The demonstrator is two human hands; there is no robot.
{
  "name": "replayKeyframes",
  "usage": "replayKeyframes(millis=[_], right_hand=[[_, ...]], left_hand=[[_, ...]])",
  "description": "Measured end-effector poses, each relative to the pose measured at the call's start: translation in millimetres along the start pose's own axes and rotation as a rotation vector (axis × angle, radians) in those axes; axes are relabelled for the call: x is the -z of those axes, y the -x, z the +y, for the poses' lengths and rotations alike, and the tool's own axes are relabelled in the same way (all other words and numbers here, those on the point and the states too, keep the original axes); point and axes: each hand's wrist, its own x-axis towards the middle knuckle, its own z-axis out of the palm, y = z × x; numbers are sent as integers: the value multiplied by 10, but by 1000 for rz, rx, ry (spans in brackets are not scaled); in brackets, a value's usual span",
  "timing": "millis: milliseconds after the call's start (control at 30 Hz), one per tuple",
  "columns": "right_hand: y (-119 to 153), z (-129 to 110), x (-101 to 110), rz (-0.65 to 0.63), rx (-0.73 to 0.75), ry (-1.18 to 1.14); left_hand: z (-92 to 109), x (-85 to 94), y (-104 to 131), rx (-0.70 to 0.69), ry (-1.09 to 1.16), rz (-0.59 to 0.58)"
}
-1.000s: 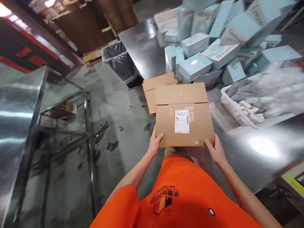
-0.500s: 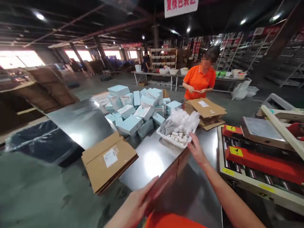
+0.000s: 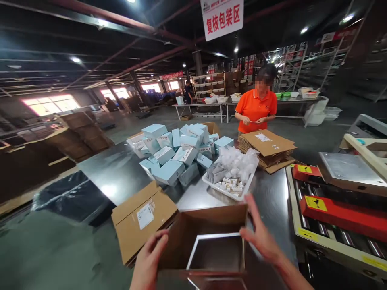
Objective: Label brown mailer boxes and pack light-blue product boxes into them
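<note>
cardboard box (image 3: pixel 208 237), opened up into a square tube, sits between our hands at the near edge of the steel surface (image 3: pixel 121 173); we look straight down through it to the shiny metal below. our left hand (image 3: pixel 148 257) lies against the box's left wall with fingers curled over the edge, gripping it. our right hand (image 3: pixel 261 237) presses flat on the right wall, fingers spread and pointing up; it looks blurred.

just left of the box lies a stack of flat cartons (image 3: pixel 142 219), the top one bearing a white label, its corner hanging past the surface's edge. farther out on the surface we see a heap of pale blue boxes (image 3: pixel 175 157), and just right of it a white tray (image 3: pixel 231 189) filled with small packets and clear bags. beyond the tray rests a second pile of flattened cartons (image 3: pixel 267 149), and behind that stands a co-worker in an orange shirt (image 3: pixel 255 110), hands held together at waist height, holding something too small for us to tell.

to our right runs a roller machine (image 3: pixel 338 213) with red parts and yellow stickers. a white sign with red characters (image 3: pixel 222 16) hangs overhead.
</note>
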Motion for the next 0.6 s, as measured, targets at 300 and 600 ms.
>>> replayKeyframes(millis=[300,600], right_hand=[[-447,239,-325,249,321,435],[-744,193,-44,26,704,451]], left_hand=[[308,-156,-369,-387,-346,-624],[-32,-226,-324,-147,-432,-265]])
